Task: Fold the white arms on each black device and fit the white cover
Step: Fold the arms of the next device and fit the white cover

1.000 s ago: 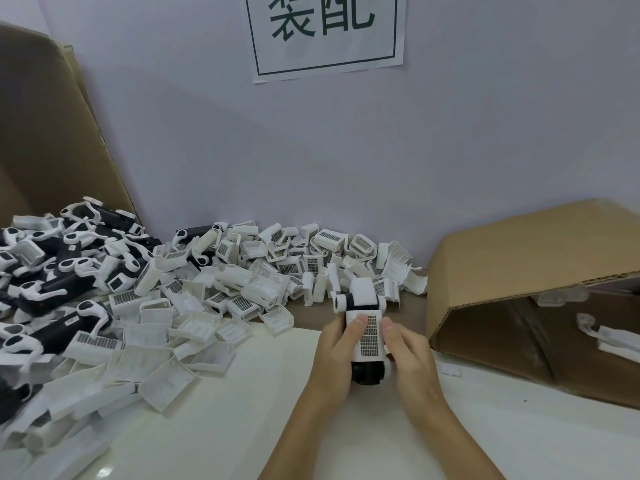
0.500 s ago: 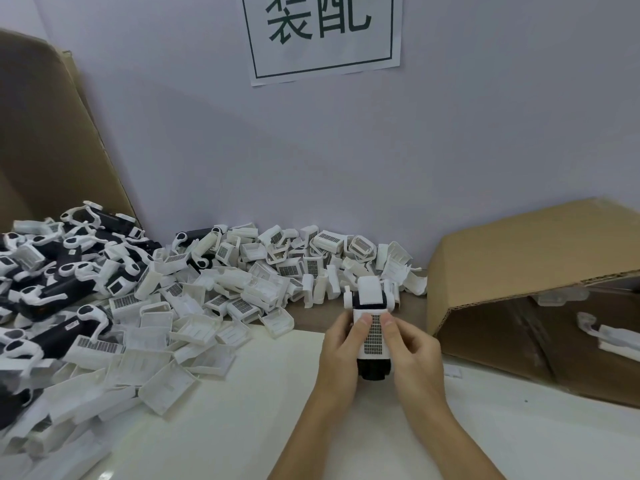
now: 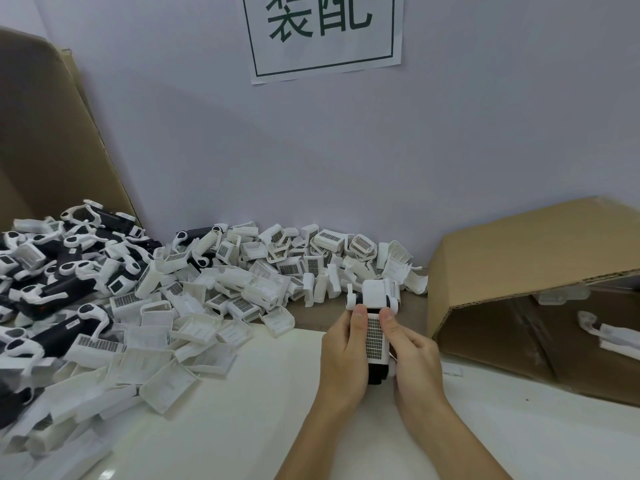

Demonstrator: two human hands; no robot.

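A white paper sign [image 3: 325,36] on the wall, top centre of the frame, bears two large dark characters, 装配, inside a thin dark border; their tops are cut off by the frame edge. The printed labels on the white covers [image 3: 242,268] are too small to read.

A white paper sign [image 3: 323,36] with dark green characters hangs on the pale lilac wall [image 3: 450,133]; a brown cardboard box [image 3: 519,258] lies on its side below-right, and a brown cardboard sheet [image 3: 45,140] leans far left.
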